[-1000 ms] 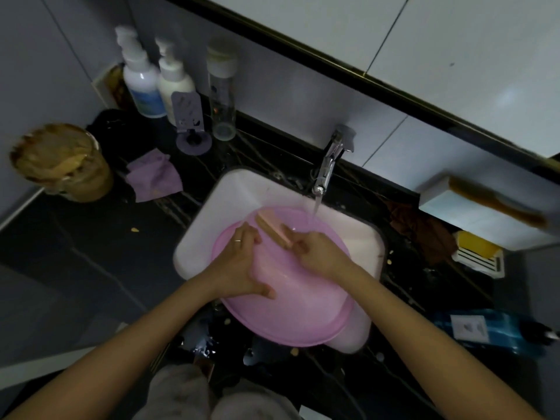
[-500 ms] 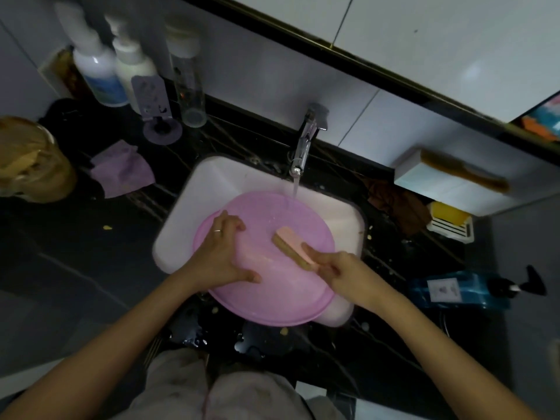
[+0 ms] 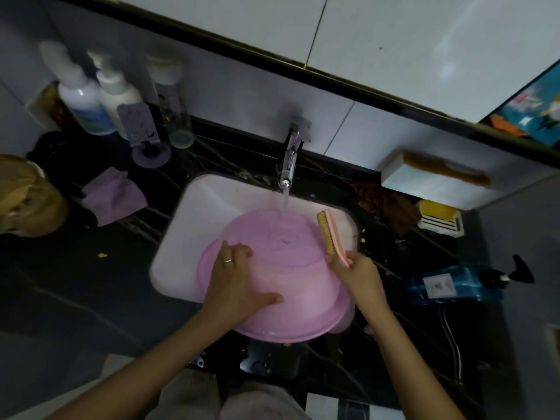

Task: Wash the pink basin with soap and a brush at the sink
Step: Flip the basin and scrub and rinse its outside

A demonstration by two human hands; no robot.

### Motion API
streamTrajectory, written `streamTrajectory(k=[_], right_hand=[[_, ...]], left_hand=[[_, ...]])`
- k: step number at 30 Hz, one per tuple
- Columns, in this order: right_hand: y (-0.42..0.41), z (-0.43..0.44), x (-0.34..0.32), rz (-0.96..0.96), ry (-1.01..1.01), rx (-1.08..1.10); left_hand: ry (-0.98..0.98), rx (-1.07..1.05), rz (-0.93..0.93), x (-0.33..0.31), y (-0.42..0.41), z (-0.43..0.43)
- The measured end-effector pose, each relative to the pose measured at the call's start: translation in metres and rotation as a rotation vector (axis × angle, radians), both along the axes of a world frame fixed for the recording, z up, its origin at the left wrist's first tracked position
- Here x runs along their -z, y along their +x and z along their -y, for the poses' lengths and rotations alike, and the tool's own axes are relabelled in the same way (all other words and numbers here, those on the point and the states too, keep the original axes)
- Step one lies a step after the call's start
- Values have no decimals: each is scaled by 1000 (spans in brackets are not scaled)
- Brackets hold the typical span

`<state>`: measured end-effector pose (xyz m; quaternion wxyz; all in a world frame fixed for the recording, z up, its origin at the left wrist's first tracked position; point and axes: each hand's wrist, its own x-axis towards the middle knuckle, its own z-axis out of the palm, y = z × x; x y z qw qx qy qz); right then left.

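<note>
The pink basin [image 3: 291,268] lies upside down over the white sink [image 3: 194,219], its bottom facing up. Water runs from the chrome tap [image 3: 289,165] onto its far edge. My left hand [image 3: 235,277] presses flat on the basin's near left side, fingers spread. My right hand [image 3: 356,271] holds a pink-backed brush [image 3: 331,234] by its end, lifted just off the basin's right rim with the tan bristles facing left. A yellow soap bar [image 3: 436,209] sits in a white dish at the right.
Pump bottles [image 3: 100,98] and a clear bottle [image 3: 172,107] stand at the back left. A purple cloth [image 3: 113,195] and a brown tub [image 3: 27,198] lie left of the sink. A blue bottle [image 3: 454,284] lies right, beside a brown rag [image 3: 385,204].
My right hand has drawn the brush from the middle of the basin's bottom to its right rim and raised it off the surface. The left hand stays pressed on the basin.
</note>
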<state>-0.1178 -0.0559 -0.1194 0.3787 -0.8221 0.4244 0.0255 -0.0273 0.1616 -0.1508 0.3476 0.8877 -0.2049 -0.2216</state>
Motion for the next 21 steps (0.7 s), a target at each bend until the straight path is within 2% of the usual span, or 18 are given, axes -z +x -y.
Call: streamTrajectory(k=[2,4,6,8,11,13,15,17,21], right_hand=[[-1,3,-2,-117,-107,31],[-10,3,-2,-279,-152,68],[-22,-1,4,-490,-110,89],[-35,-11,15,-593,5,135],[-47,-30,36,-364,314,362],[-46,-42,43,-203,415,551],[-41,-52,46,-133,400,602],[-35,-60,40,-44,359,627],[-30,-51,8,30,127,611]], left_hand=[[35,-16,58,-5,4,-3],[-41,-92,55,-6,20,-8],[-149,-176,-35,-3,39,-14],[-127,-149,-137,4,55,-16],[-109,-78,-327,10,62,-14],[-95,-72,-274,15,61,-15],[-58,-94,-214,16,62,-19],[-61,-119,-230,15,63,-22],[-103,-122,-310,13,63,-28]])
